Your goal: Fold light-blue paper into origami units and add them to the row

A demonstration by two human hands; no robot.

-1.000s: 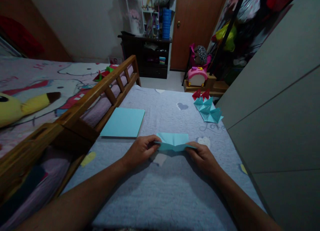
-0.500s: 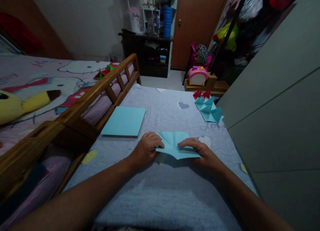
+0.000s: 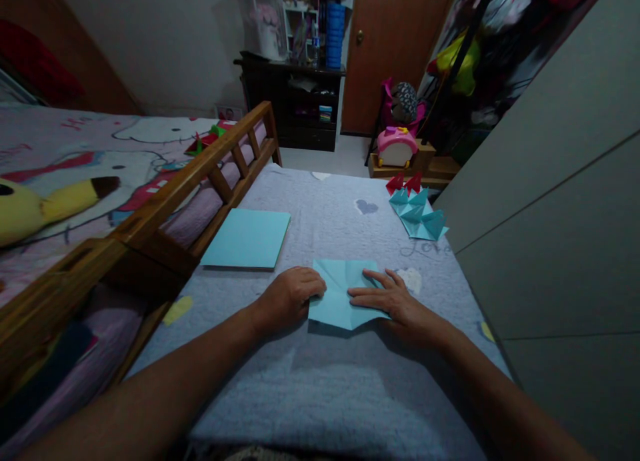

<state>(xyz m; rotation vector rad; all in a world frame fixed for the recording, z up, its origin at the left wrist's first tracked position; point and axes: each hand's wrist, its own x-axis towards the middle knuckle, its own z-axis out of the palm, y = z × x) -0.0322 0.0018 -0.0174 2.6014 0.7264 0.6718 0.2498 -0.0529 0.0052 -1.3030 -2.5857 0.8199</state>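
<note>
A creased light-blue sheet of paper (image 3: 336, 308) lies on the bed between my hands, its near edge lifted slightly off the cover. My left hand (image 3: 295, 294) pinches the sheet's left edge, thumb on top and the other fingers curled. My right hand (image 3: 393, 301) rests on the right part of the paper with its fingers stretched out and spread. Left of the sheet is a square stack of light-blue paper (image 3: 250, 238). Folded light-blue paper pieces (image 3: 420, 214) stand at the far right, with red folded paper (image 3: 403, 183) just behind them.
A wooden bed rail (image 3: 200, 174) runs along the left side, with a yellow plush toy (image 3: 45, 204) on the bed beyond. A pale cabinet (image 3: 565, 201) borders the right. Past the bed's far end stand a dark cabinet (image 3: 290, 108) and a pink toy case (image 3: 397, 146).
The sheet has opened out flatter and its near edge has come down towards me. My right hand has gone from gripping its right edge to lying spread on top. The left keeps its hold.
</note>
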